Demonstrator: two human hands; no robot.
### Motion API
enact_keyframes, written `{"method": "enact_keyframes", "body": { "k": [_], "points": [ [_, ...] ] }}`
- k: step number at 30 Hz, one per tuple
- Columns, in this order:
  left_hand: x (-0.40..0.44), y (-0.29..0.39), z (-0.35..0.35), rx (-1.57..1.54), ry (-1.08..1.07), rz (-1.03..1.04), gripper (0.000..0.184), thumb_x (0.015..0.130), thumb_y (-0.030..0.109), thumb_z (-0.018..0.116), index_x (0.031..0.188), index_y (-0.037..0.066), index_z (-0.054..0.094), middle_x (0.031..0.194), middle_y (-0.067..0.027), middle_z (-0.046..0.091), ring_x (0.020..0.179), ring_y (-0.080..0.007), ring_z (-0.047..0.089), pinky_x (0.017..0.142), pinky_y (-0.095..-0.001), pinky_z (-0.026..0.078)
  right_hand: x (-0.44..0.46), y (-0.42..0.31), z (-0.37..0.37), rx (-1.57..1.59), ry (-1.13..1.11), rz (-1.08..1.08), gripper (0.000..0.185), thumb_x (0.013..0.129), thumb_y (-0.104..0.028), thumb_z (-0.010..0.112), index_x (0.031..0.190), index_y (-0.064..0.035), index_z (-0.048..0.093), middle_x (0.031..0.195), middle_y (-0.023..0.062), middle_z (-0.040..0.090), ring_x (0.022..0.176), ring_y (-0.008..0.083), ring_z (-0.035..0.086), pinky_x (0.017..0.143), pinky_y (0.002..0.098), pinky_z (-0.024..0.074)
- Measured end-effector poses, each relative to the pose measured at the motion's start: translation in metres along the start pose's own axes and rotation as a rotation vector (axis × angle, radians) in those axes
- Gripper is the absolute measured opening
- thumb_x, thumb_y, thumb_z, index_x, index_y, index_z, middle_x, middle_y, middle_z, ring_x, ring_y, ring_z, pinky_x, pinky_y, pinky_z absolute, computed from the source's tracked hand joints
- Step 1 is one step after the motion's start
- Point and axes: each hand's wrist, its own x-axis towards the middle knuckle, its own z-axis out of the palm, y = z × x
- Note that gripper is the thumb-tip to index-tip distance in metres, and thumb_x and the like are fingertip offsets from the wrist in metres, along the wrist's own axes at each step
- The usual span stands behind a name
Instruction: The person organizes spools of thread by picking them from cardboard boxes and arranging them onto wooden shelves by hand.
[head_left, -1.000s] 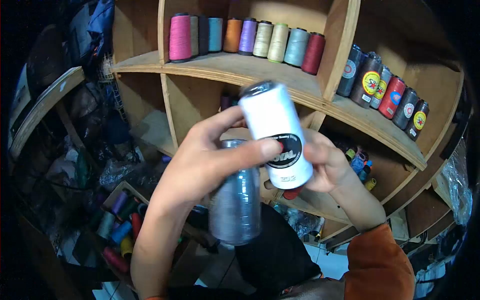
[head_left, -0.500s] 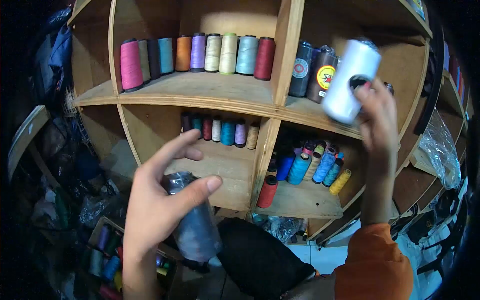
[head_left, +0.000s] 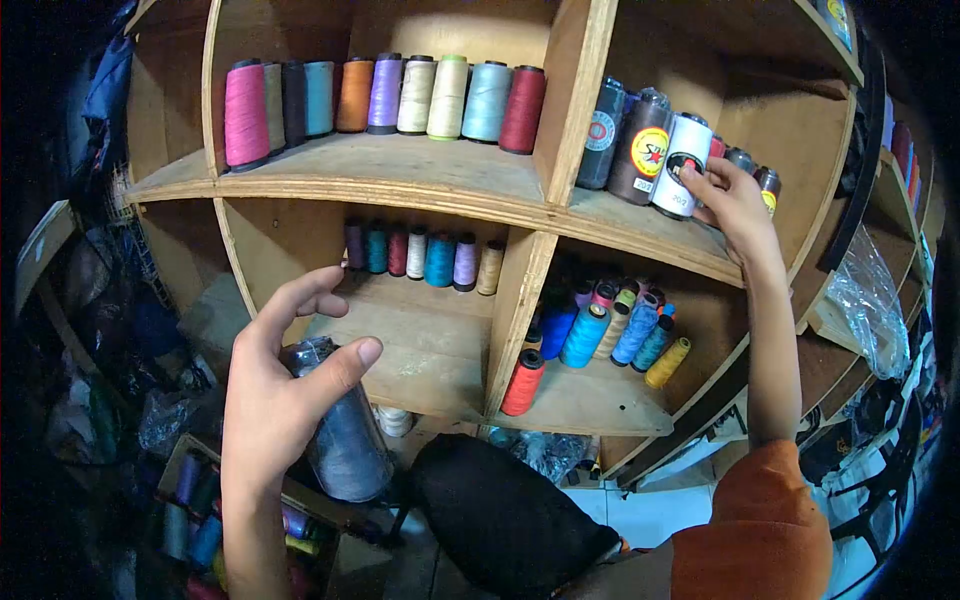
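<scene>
My left hand (head_left: pixel 262 385) holds a dark grey-blue thread cone (head_left: pixel 350 450) in plastic wrap, tilted, in front of the lower shelf. Its thumb and forefinger stand apart above the cone's top, while the fingers behind the cone are hidden. Up at the right, my right hand (head_left: pixel 738 208) grips a white thread cone (head_left: pixel 690 135) by its side, thumb near the black label. That cone stands upright on the upper right shelf, beside a dark brown cone (head_left: pixel 640 155) with a yellow label. A dark cone (head_left: pixel 600 140) with a round label is further left.
Coloured thread cones (head_left: pixel 383 95) line the upper left shelf. Smaller spools (head_left: pixel 438 260) stand in the compartment below, and mixed spools (head_left: pixel 585 335) crowd the lower right one. A box of spools (head_left: pixel 205 540) sits low at the left. Below is a black rounded object (head_left: pixel 500 510).
My right hand has lowered the tilted white cone onto the upper right shelf, where it now stands upright. My left hand with the dark cone appears slightly lower and further left.
</scene>
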Motion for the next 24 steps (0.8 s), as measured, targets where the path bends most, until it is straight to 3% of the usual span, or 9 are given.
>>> {"method": "enact_keyframes", "body": {
  "k": [4,7,10,11,12,15,17,21,24],
  "points": [
    [0.001,-0.006,0.002,-0.069,0.012,-0.039,0.052,0.073,0.018,0.073,0.117,-0.003,0.057,0.093,-0.0079,0.062,0.089,-0.0134,0.056,0.081,-0.0256,0.043,0.011,0.018,-0.010,0.082,-0.114,-0.108,0.049,0.083,-0.024,0.070,0.112,0.0109,0.053,0.090,0.0077,0.064,0.082,0.0098,0.058,0.065,0.0224,0.0469],
    [0.003,-0.008,0.001,-0.182,0.021,-0.183,0.041,0.078,0.019,0.070,0.111,-0.003,0.061,0.085,-0.0069,0.064,0.082,-0.0108,0.057,0.074,-0.0230,0.044,0.002,0.012,-0.007,0.056,-0.011,-0.071,0.043,0.084,-0.020,0.069,0.112,0.0087,0.053,0.090,0.0086,0.063,0.084,0.0111,0.058,0.069,0.0223,0.0469],
    [0.006,-0.020,0.011,-0.338,0.139,-0.109,0.035,0.085,0.023,0.065,0.107,-0.004,0.064,0.087,-0.0075,0.065,0.083,-0.0112,0.057,0.076,-0.0231,0.044,-0.043,-0.025,0.013,-0.239,0.496,-0.558,0.034,0.084,-0.016,0.069,0.108,0.0043,0.055,0.088,0.0075,0.062,0.084,0.0115,0.058,0.072,0.0217,0.0467],
    [0.007,-0.021,0.014,-0.353,0.153,-0.111,0.036,0.086,0.024,0.065,0.108,-0.004,0.064,0.089,-0.0077,0.065,0.085,-0.0116,0.058,0.078,-0.0236,0.044,-0.064,-0.034,0.024,-0.057,0.485,-0.666,0.025,0.083,-0.010,0.068,0.102,0.0012,0.057,0.088,0.0064,0.060,0.082,0.0113,0.058,0.072,0.0224,0.0475],
    [0.006,-0.018,0.019,-0.362,0.142,-0.068,0.037,0.086,0.026,0.065,0.106,-0.005,0.064,0.091,-0.0081,0.065,0.088,-0.0120,0.057,0.080,-0.0243,0.043,-0.089,-0.041,0.032,-0.025,0.334,-0.516,0.018,0.082,-0.006,0.067,0.095,0.0005,0.057,0.088,0.0055,0.058,0.081,0.0103,0.058,0.070,0.0220,0.0480],
    [0.005,-0.014,0.040,-0.426,0.159,-0.037,0.041,0.088,0.035,0.064,0.102,-0.004,0.063,0.079,-0.0011,0.059,0.072,-0.0057,0.050,0.065,-0.0198,0.040,-0.139,-0.063,0.076,0.218,-0.611,-0.473,0.046,0.073,-0.025,0.079,0.107,-0.0040,0.056,0.099,0.0112,0.059,0.089,0.0181,0.060,0.072,0.0275,0.0507],
    [0.003,-0.010,0.049,-0.395,0.137,-0.085,0.040,0.089,0.035,0.062,0.100,-0.004,0.062,0.068,0.0030,0.054,0.060,-0.0039,0.044,0.054,-0.0193,0.037,-0.162,-0.061,0.110,0.052,-0.662,-0.633,0.072,0.068,-0.042,0.080,0.119,-0.0028,0.046,0.110,0.0165,0.050,0.099,0.0267,0.057,0.075,0.0326,0.0503],
    [-0.008,0.002,0.039,-0.634,0.049,-0.269,0.037,0.091,0.027,0.058,0.109,-0.005,0.055,0.084,-0.0044,0.057,0.075,-0.0083,0.049,0.070,-0.0219,0.040,-0.164,-0.053,0.136,0.067,-0.596,-0.508,0.059,0.071,-0.017,0.078,0.117,0.0024,0.045,0.107,0.0154,0.053,0.088,0.0246,0.060,0.077,0.0326,0.0503],
    [-0.013,0.009,0.026,-0.969,-0.032,-0.360,0.036,0.089,0.017,0.055,0.116,-0.007,0.050,0.098,-0.0089,0.057,0.087,-0.0114,0.050,0.081,-0.0236,0.039,-0.159,-0.039,0.149,0.557,-0.851,-0.129,0.055,0.073,-0.013,0.076,0.117,0.0035,0.046,0.107,0.0130,0.056,0.091,0.0191,0.060,0.078,0.0324,0.0508]
  ]
}}
